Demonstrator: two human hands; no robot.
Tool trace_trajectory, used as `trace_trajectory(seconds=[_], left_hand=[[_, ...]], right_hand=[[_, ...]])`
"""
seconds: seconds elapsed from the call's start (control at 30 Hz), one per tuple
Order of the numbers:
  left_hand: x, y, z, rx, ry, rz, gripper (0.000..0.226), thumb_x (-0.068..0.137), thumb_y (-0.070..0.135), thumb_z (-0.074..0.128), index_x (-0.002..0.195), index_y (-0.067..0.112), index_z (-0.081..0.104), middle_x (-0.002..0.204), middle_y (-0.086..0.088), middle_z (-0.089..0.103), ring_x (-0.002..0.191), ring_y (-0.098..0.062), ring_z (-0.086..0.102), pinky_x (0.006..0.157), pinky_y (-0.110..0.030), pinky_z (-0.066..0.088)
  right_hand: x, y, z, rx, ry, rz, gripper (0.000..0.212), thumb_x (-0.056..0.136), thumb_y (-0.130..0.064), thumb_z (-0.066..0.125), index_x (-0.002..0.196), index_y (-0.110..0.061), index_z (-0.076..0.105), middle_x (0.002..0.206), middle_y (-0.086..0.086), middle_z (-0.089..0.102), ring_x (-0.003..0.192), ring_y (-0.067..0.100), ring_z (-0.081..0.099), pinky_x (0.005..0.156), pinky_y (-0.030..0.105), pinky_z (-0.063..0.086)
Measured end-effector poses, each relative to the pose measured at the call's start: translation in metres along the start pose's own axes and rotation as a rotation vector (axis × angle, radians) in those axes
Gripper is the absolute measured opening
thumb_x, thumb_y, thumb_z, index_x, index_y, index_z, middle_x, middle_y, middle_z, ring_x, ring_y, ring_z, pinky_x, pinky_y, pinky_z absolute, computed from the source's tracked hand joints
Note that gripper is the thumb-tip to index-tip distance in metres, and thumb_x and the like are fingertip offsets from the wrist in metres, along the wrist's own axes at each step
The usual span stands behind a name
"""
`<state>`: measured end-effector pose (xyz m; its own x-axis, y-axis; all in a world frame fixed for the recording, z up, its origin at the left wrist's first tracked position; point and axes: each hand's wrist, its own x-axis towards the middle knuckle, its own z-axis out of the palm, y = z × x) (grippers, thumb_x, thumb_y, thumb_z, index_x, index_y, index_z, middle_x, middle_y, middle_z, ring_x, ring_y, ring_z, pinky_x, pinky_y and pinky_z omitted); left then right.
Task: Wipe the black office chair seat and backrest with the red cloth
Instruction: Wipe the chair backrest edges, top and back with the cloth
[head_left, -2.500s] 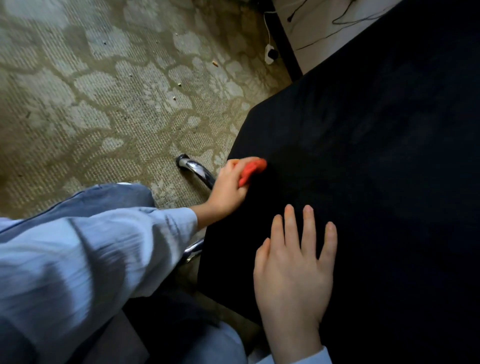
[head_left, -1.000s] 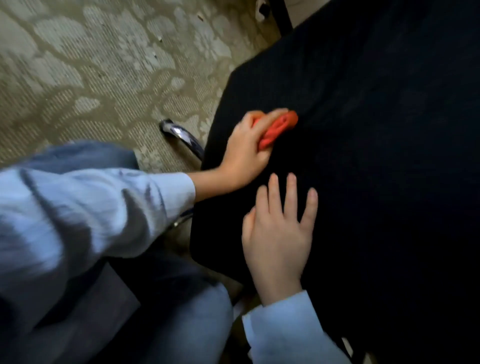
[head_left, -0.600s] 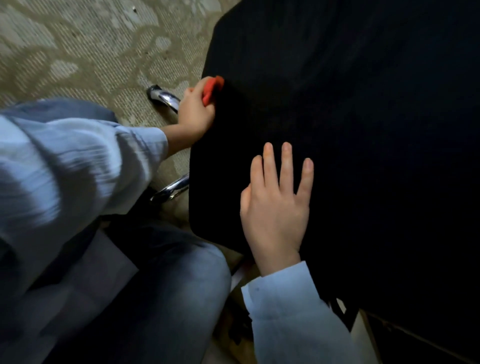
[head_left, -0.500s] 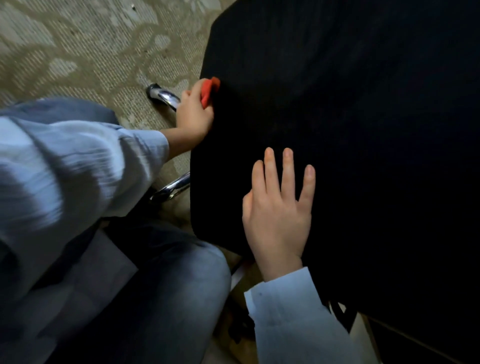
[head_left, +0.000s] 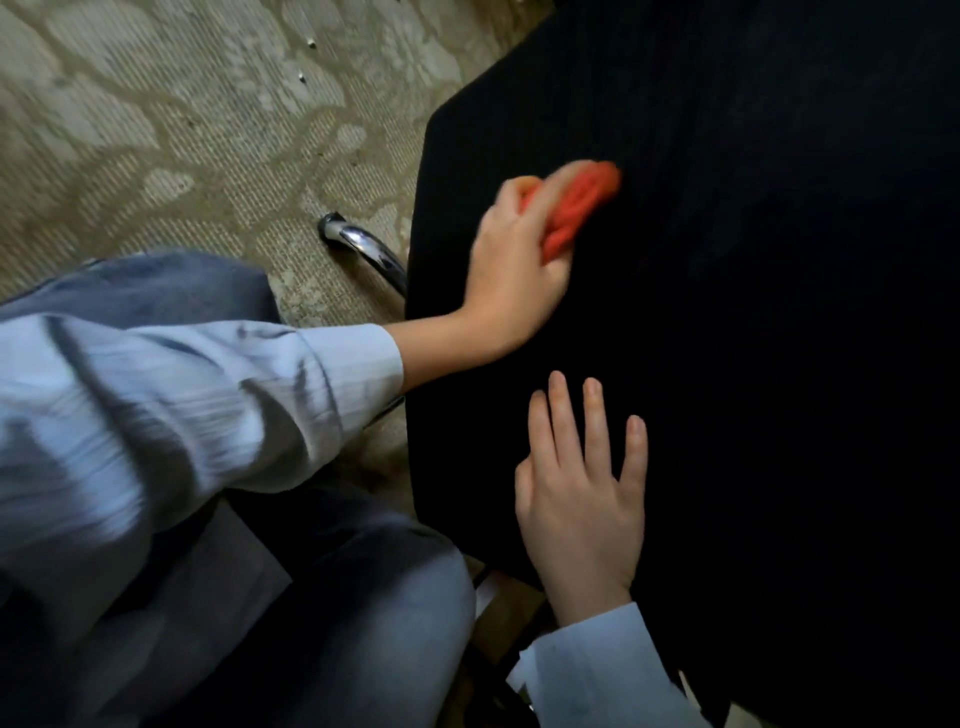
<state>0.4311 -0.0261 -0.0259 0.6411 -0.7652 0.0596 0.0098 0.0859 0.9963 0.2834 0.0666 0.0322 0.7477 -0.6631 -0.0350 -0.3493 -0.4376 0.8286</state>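
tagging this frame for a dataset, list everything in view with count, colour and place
black chair pad: one, black, fills the right side
red cloth: one, red, bunched on the pad near its left edge
chrome tube: one, silver, sticks out left of the pad over the carpet
carpet: one, beige patterned, upper left
jeans: one pair, blue, bottom left
sleeves: two, light blue, left and bottom
left hand: one, grips the red cloth
right hand: one, flat on the pad, fingers straight

Red cloth (head_left: 576, 205), black seat (head_left: 753, 364), beige floral carpet (head_left: 182, 130)
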Motion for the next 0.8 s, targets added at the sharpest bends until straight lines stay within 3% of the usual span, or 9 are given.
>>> trace_trajectory(seconds=[0.1,0.17,0.3,0.4,0.53,0.67,0.8], left_hand=[[-0.005,0.002,-0.003,-0.020,-0.015,0.152,0.058,0.078,0.012,0.050,0.135,0.020,0.050,0.120,-0.014,0.049,0.109,-0.025,0.050,0.093,-0.015,0.035],[-0.004,-0.018,-0.005,0.023,-0.002,0.136,0.062,0.073,0.005,0.051,0.134,0.018,0.052,0.121,-0.016,0.050,0.109,-0.030,0.050,0.095,-0.019,0.034],[0.013,-0.070,-0.009,0.100,0.010,-0.148,0.063,0.074,0.009,0.045,0.135,0.024,0.050,0.117,-0.018,0.051,0.106,-0.033,0.054,0.098,-0.034,0.041],[0.032,-0.105,-0.015,0.160,-0.051,-0.352,0.057,0.084,0.008,0.046,0.137,0.028,0.046,0.124,-0.015,0.053,0.113,-0.031,0.051,0.097,-0.027,0.036],[0.043,-0.110,-0.014,0.132,-0.053,-0.410,0.056,0.084,0.008,0.046,0.136,0.029,0.045,0.125,-0.014,0.052,0.117,-0.028,0.048,0.099,-0.026,0.034],[0.029,-0.078,-0.007,0.090,-0.008,-0.320,0.060,0.081,0.006,0.049,0.136,0.027,0.047,0.117,-0.017,0.049,0.110,-0.031,0.052,0.100,-0.034,0.039],[0.016,-0.042,-0.003,0.026,0.018,-0.112,0.060,0.077,0.011,0.048,0.135,0.024,0.050,0.114,-0.016,0.050,0.103,-0.030,0.054,0.095,-0.034,0.043]], right_hand=[[0.005,-0.004,0.002,0.036,0.055,0.039,0.047,0.085,-0.024,0.038,0.126,-0.012,0.060,0.138,0.006,0.053,0.132,0.025,0.032,0.113,0.045,0.007],[0.015,-0.008,0.001,0.108,0.102,0.086,0.043,0.084,-0.023,0.042,0.119,-0.012,0.065,0.127,0.007,0.061,0.126,0.025,0.037,0.111,0.043,0.011],[0.047,-0.012,-0.014,0.254,0.156,0.166,0.044,0.082,-0.024,0.041,0.115,-0.011,0.067,0.121,0.010,0.064,0.123,0.028,0.047,0.108,0.044,0.021],[0.074,-0.013,-0.023,0.272,0.210,0.156,0.047,0.079,-0.024,0.041,0.118,-0.011,0.065,0.128,0.012,0.060,0.123,0.030,0.052,0.107,0.046,0.022],[0.100,-0.010,-0.016,0.241,0.192,0.133,0.051,0.078,-0.023,0.039,0.121,-0.011,0.063,0.132,0.011,0.057,0.127,0.029,0.049,0.109,0.043,0.020],[0.089,0.003,0.002,0.054,0.120,0.068,0.052,0.081,-0.021,0.036,0.125,-0.008,0.060,0.137,0.013,0.052,0.130,0.029,0.045,0.113,0.042,0.010],[0.082,0.002,0.005,0.046,0.139,0.063,0.051,0.083,-0.020,0.035,0.127,-0.009,0.058,0.139,0.012,0.051,0.133,0.028,0.040,0.113,0.041,0.006]])
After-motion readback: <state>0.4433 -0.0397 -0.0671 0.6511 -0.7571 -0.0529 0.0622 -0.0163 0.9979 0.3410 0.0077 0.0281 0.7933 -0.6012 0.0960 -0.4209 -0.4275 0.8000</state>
